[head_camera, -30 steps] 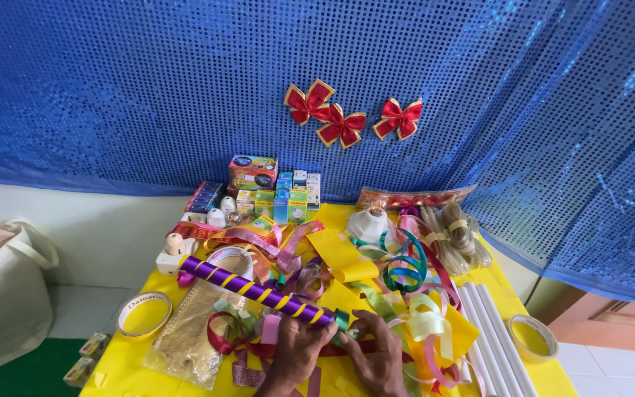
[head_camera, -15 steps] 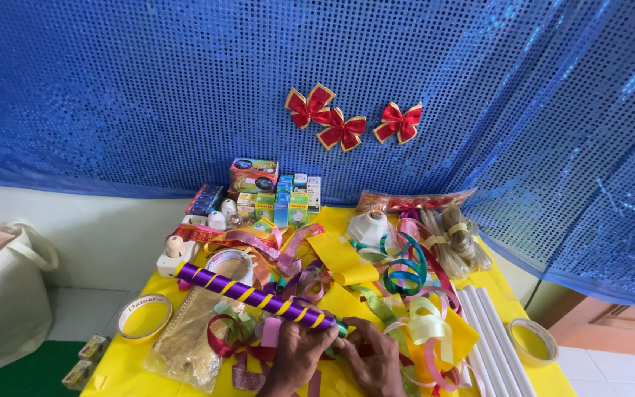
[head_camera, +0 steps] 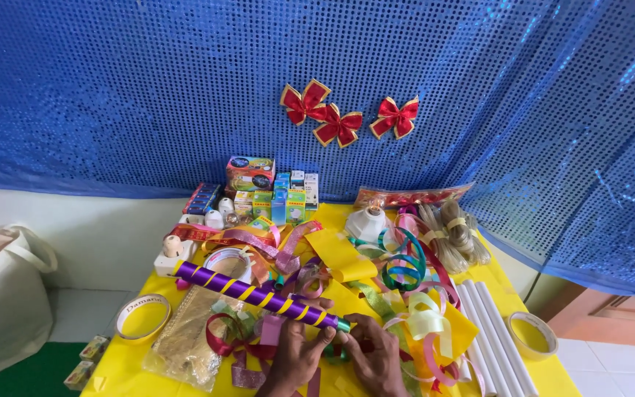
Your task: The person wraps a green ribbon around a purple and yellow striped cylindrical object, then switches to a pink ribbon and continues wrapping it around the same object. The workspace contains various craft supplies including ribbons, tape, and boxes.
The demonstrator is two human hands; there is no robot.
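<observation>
The near end of a purple, yellow-striped tube (head_camera: 257, 293), slanting up-left across the yellow table (head_camera: 545, 371), is gripped by the left hand (head_camera: 297, 354) and right hand (head_camera: 378, 353).

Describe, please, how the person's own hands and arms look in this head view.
Both the left hand and the right hand are bare: no gloves, and no rings or watch that I can see. No sleeve shows; the frame cuts off at the wrists, so the forearms stay out of view.
</observation>
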